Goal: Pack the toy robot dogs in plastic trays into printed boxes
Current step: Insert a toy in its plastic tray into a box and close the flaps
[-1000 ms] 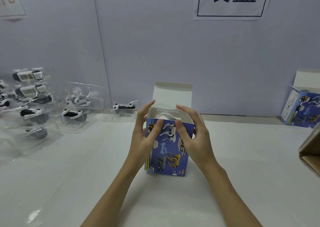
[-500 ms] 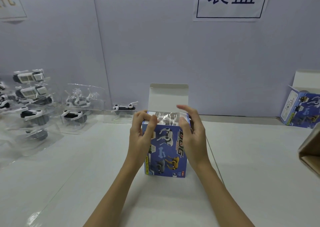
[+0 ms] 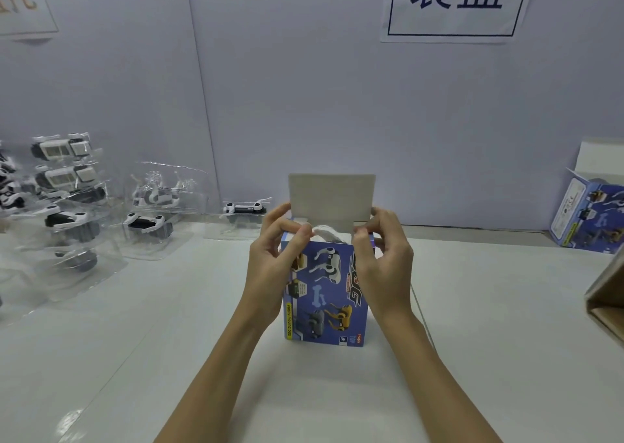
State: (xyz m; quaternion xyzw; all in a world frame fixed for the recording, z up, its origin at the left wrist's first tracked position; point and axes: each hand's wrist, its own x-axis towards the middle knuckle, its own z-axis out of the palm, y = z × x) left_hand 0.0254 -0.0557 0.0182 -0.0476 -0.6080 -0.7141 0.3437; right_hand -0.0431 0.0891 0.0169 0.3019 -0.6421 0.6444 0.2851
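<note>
**Hands at the mouth of a blue printed box**

Head view — a blue printed box [image 3: 324, 290] stands upright on the white table [image 3: 489, 324], centre of frame, its grey lid flap [image 3: 332, 196] raised straight up at the back. The left hand [image 3: 273, 257] curls round the box's upper left corner, thumb and fingertips pinching the folded side flap there; the right hand [image 3: 383, 257] does the same at the upper right corner. Between the two thumbs a bit of clear plastic tray [image 3: 326, 233] shows in the opening; the toy inside cannot be made out, since both hands cover the box's top edges.

To the left, near the wall, lie several clear trays with toy robot dogs [image 3: 145, 221] — some stacked, one single tray [image 3: 244, 211] just behind the left hand. Far right, a second printed box [image 3: 587, 216] stands open against the wall, and a brown carton edge [image 3: 607, 301] juts in at the frame's border. A paper sign [image 3: 456, 0] with two large characters hangs on the wall above.
</note>
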